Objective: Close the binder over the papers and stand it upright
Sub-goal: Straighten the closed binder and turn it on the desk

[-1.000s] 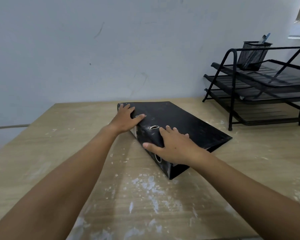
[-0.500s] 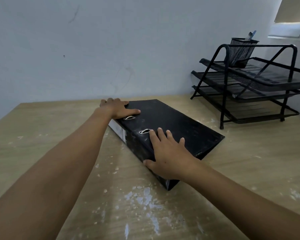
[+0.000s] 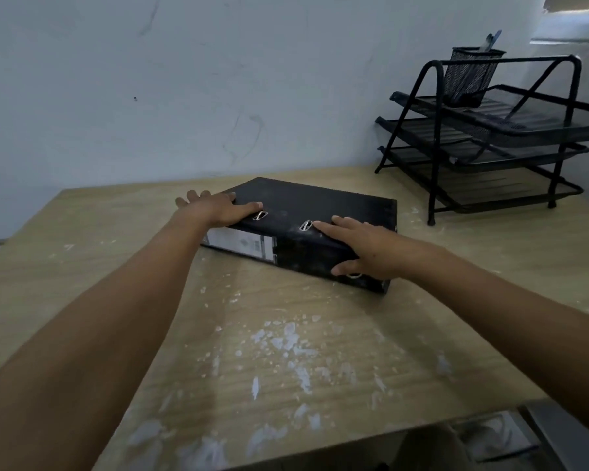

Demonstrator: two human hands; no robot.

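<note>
A black lever-arch binder (image 3: pixel 320 209) lies flat and closed on the wooden desk (image 3: pixel 286 351), its spine with a white label facing me. No papers show. My left hand (image 3: pixel 215 207) grips the binder's left end, palm on the top cover and fingers over the far corner. My right hand (image 3: pixel 364 246) grips the right end, fingers spread on the cover and the thumb down on the spine near the metal finger ring.
A black three-tier wire tray rack (image 3: pixel 490 137) stands at the back right against the wall, with a mesh pen cup (image 3: pixel 470 76) on its top tier. White scuffs mark the desk in front of the binder. The desk's near edge runs along the bottom.
The binder has turned on the desk, so that its spine now faces me more squarely. Both hands stayed on its two ends and moved with it.
</note>
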